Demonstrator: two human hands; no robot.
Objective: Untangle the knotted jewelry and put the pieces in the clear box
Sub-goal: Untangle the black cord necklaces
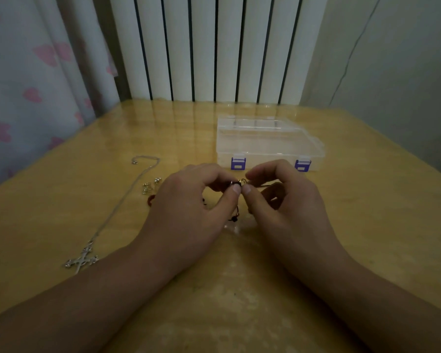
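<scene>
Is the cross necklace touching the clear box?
Apart. The head view shows the cross necklace lying left of the hands, with bare table between its chain and the clear box.

A small knot of jewelry [239, 184], with a gold-coloured ring and dark cord, is pinched between the fingertips of the left hand [189, 210] and the right hand [288, 210] just above a yellow wooden table [239, 289]. Thin dark cord ends are seen hanging below the thumbs. A clear box [267, 141] with two purple latches is set closed just beyond the hands. To the left, a silver chain [127, 197] is laid out across the table, ending in a cross pendant [80, 261] near the left forearm. A few small gold-coloured pieces [150, 186] and a bit of red cord [151, 200] are seen just beside the left hand. A white radiator [214, 47] is seen behind the table, with a heart-patterned curtain [36, 72] at the left.
</scene>
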